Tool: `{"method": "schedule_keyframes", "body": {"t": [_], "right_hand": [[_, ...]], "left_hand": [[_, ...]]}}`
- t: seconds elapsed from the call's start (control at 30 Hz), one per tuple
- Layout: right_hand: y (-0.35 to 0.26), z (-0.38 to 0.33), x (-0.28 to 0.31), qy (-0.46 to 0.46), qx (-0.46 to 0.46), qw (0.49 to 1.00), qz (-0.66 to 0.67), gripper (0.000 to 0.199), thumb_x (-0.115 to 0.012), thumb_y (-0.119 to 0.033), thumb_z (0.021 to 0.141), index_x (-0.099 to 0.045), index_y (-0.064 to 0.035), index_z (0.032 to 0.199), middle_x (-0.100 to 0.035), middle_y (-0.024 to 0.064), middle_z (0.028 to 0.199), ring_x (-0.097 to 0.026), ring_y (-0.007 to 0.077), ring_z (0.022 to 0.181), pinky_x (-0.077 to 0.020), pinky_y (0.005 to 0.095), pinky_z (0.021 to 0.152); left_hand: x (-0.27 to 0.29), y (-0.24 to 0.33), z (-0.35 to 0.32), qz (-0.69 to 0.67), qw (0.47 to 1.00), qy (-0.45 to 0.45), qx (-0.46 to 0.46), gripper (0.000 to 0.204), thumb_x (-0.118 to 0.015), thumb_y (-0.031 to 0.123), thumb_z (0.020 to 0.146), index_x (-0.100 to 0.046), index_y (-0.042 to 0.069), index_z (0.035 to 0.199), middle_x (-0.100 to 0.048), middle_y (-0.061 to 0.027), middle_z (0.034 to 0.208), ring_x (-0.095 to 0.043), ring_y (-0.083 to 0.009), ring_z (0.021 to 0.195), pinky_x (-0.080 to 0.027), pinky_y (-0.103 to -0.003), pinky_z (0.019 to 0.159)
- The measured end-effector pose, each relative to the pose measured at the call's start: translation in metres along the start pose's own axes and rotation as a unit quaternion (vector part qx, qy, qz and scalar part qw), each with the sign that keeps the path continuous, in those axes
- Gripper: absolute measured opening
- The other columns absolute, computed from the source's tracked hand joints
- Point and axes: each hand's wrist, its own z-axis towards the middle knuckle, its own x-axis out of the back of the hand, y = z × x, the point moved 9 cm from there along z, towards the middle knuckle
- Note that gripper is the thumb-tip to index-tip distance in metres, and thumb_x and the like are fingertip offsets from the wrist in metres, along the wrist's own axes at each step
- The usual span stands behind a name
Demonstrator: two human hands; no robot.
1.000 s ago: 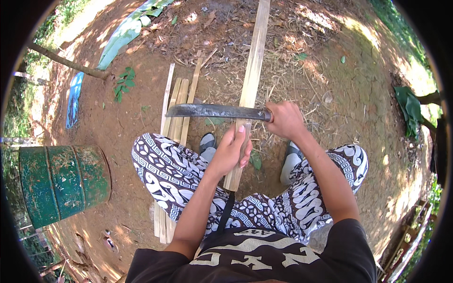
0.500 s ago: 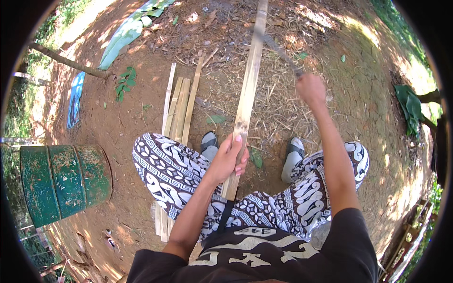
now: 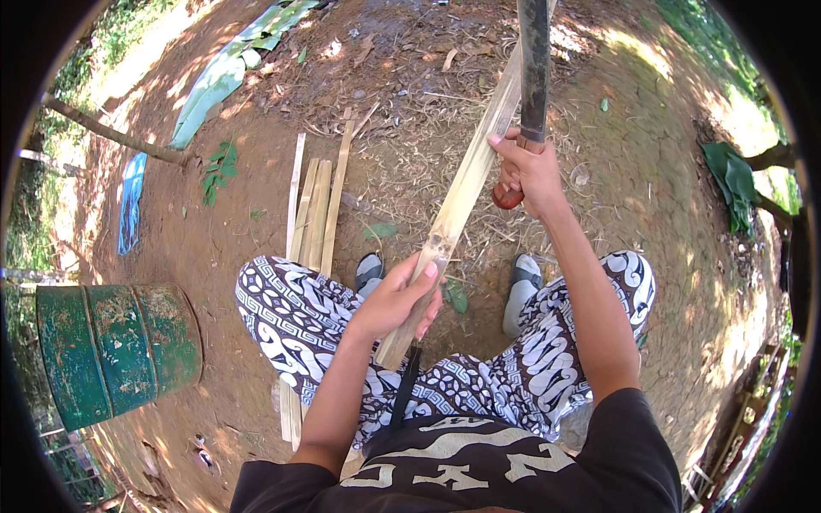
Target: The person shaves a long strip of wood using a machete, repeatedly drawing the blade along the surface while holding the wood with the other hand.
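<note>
The long pale slat (image 3: 475,171) slants from the person's lap, near, up to the far right, its far stretch partly behind the machete (image 3: 534,77). It looks like split bamboo, with a darker knot just beyond the left grip (image 3: 400,301). I'd judge it stiff and fairly light, though tip-heavy when held so close to its near end. It seems dry enough not to slip, but the split edges may splinter, so a hold across the flat faces, with a second support toward the middle, would suit it best.

The left grip is wrapped round the slat on the near side of the knot, thumb laid on top. The right grip (image 3: 539,175) is closed about the machete's reddish-brown handle (image 3: 508,198), the blade pointing far; its thumb side reaches left to the slat's edge, seemingly touching it. The machete looks much denser, and is safest held by that handle.

Around them, shavings (image 3: 410,175) litter the earth beyond the feet. More slats (image 3: 318,214) lie to the left, past the patterned trousers (image 3: 295,321), and a rusty green drum (image 3: 120,355) sits farther left.
</note>
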Motion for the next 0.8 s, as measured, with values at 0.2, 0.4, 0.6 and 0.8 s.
{"method": "schedule_keyframes", "body": {"t": [0.2, 0.4, 0.6, 0.8], "right_hand": [[-0.010, -0.017, -0.008, -0.032, 0.019, 0.999, 0.027, 0.028, -0.078, -0.010, 0.087, -0.054, -0.0035, 0.099, -0.047, -0.0050, 0.058, -0.039, 0.0051, 0.042, -0.0310, 0.0244, 0.040], [-0.024, -0.034, -0.019, -0.015, 0.034, 0.997, -0.067, 0.025, -0.075, -0.016, 0.091, -0.055, -0.0029, 0.095, -0.047, -0.0047, 0.056, -0.040, 0.0056, 0.042, -0.0322, 0.0258, 0.041], [-0.067, -0.041, -0.010, 0.000, 0.144, 0.866, -0.480, 0.037, -0.072, -0.035, 0.091, -0.063, -0.0015, 0.078, -0.053, 0.0058, 0.051, -0.056, 0.0222, 0.045, -0.0449, 0.0391, 0.049], [-0.036, -0.071, -0.023, -0.085, 0.196, 0.712, -0.669, 0.011, -0.066, -0.015, 0.077, -0.064, -0.0050, 0.078, -0.062, 0.0181, 0.060, -0.064, 0.0393, 0.059, -0.0539, 0.0479, 0.060]], "left_hand": [[0.000, 0.026, 0.010, 0.001, 0.995, -0.074, -0.062, 0.046, -0.046, 0.033, 0.108, -0.049, -0.006, 0.132, -0.068, -0.0242, 0.114, -0.071, -0.0279, 0.100, -0.058, -0.040, 0.089], [-0.012, 0.063, 0.033, 0.008, 0.997, -0.046, -0.055, 0.043, -0.043, 0.035, 0.109, -0.051, -0.003, 0.126, -0.062, -0.0086, 0.084, -0.063, -0.0148, 0.062, -0.054, -0.028, 0.055], [-0.010, 0.071, 0.038, 0.011, 0.998, 0.020, -0.060, 0.036, -0.043, 0.032, 0.109, -0.051, -0.001, 0.120, -0.047, 0.0008, 0.072, -0.043, -0.0052, 0.046, -0.039, -0.023, 0.041], [0.008, 0.040, 0.041, 0.003, 0.996, 0.056, -0.070, 0.031, -0.044, 0.031, 0.109, -0.050, 0.002, 0.116, -0.048, 0.0010, 0.075, -0.042, -0.0054, 0.050, -0.038, -0.023, 0.044]]}}
